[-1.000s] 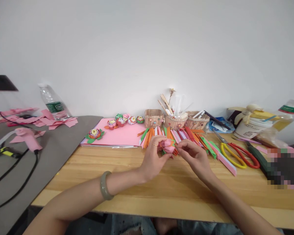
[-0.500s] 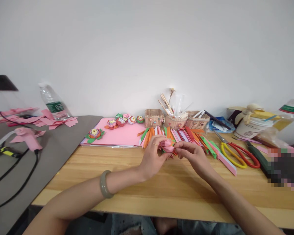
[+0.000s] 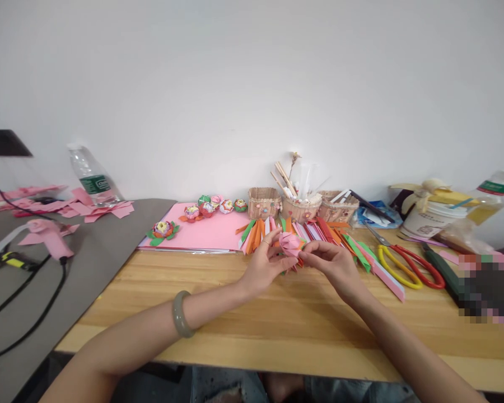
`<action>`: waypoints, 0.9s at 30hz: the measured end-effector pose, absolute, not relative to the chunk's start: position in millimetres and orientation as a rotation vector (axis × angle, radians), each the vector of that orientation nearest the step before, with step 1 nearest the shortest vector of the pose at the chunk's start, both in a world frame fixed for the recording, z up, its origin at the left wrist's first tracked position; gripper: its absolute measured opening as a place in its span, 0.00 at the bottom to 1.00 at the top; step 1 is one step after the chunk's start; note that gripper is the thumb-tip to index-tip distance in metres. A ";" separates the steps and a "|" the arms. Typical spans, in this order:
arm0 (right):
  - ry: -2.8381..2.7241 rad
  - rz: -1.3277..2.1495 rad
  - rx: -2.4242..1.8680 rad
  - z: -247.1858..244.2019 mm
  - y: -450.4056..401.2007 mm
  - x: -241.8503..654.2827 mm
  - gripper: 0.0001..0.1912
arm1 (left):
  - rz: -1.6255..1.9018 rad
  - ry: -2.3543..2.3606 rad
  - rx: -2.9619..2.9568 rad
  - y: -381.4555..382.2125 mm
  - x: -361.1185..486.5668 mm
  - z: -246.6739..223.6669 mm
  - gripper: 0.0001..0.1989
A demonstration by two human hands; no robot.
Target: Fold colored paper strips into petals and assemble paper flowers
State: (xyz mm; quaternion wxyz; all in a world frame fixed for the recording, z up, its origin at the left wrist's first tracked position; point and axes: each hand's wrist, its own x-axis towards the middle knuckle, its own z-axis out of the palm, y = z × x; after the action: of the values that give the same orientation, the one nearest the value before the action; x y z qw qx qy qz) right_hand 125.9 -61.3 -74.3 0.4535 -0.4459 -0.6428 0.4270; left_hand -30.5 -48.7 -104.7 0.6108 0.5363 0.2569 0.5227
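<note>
A pink folded paper flower [image 3: 289, 244] with some orange and green at its lower right side is held up above the wooden table. My left hand [image 3: 265, 264] grips it from the left, thumb below and fingers behind. My right hand [image 3: 328, 262] pinches its right edge between thumb and fingers. Just behind both hands lies a fan of folded paper strips [image 3: 315, 232] in orange, green, pink, red and white. On a pink paper sheet [image 3: 218, 235] to the left stands a finished-looking paper lotus [image 3: 163, 230], with several smaller paper flowers [image 3: 208, 209] behind it.
Woven baskets [image 3: 264, 202] with sticks and pens line the wall. Scissors [image 3: 403, 263], a green-handled tool [image 3: 441, 271] and a paper cup [image 3: 432, 219] lie or stand at right. A pink glue gun [image 3: 49, 238], cables and a bottle [image 3: 93, 176] are at left.
The pink paper flower has turned and shows more of its petals. My left fingers have loosened and shifted left a little; my right hand stays at its right edge.
</note>
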 end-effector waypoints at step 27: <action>-1.803 1.049 -1.077 -83.3 -55.3 127.3 0.14 | 1.382 0.909 1.604 -46.7 -35.6 -105.3 0.24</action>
State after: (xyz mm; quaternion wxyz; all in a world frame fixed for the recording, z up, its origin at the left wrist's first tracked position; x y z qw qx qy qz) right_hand 127.3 -55.3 -83.3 0.3864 -0.4232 -0.7083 0.4122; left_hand -35.6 -46.7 -105.3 0.4068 0.6359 0.3604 0.5480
